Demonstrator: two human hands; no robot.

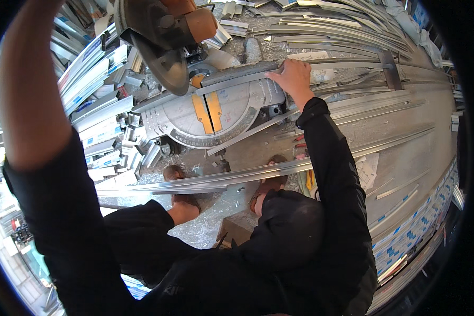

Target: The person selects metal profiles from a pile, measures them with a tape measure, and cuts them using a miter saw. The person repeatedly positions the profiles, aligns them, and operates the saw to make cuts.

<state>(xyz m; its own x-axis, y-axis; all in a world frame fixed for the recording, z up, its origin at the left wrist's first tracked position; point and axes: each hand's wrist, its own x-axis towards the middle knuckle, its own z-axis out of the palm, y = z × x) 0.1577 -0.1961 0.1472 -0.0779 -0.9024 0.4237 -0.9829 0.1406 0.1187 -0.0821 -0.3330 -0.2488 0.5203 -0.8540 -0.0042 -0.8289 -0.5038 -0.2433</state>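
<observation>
My right hand [294,78] grips a thin aluminium profile [231,83], with the thumb on its near side. The profile lies along the fence [237,72] of a mitre saw, and its left end reaches the yellow insert [208,113] in the round grey saw table [179,117]. Above and to the left of the insert hangs the saw head [166,31], its dark blade guard [160,66] raised off the table. My left forearm [34,84] stretches up past the saw head's left side, and the hand lies beyond the top edge of the picture.
Offcuts of aluminium profile [102,113] are heaped left of the saw. Long strips [332,31] lie at the far right. A long profile [231,176] crosses low in front of my feet. A cardboard box [234,231] stands between my legs.
</observation>
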